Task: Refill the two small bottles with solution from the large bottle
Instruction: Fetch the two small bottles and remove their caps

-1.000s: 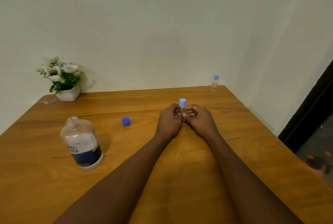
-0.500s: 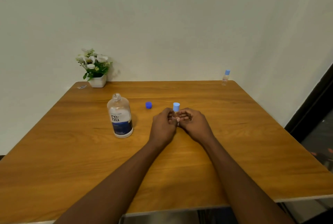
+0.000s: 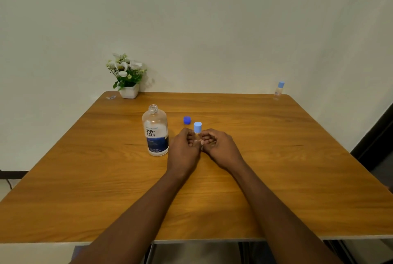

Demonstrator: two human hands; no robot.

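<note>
Remaining curled round the capped small bottle (image 3: 197,127), left hand (image 3: 184,149) and right hand (image 3: 221,148), unchanged.

The view has drawn back and turned a little to the left, so the near edge of the desk (image 3: 63,210) now shows. The left grip (image 3: 184,150) and the right grip (image 3: 222,150), with the small bottle (image 3: 197,127) between them, have come nearer to the large bottle (image 3: 156,134). The dark blue cap (image 3: 187,120), earlier well to their left, now lies just behind them.

Small bottle (image 3: 197,134) mostly hidden (cap (image 3: 197,127) shows).
</note>
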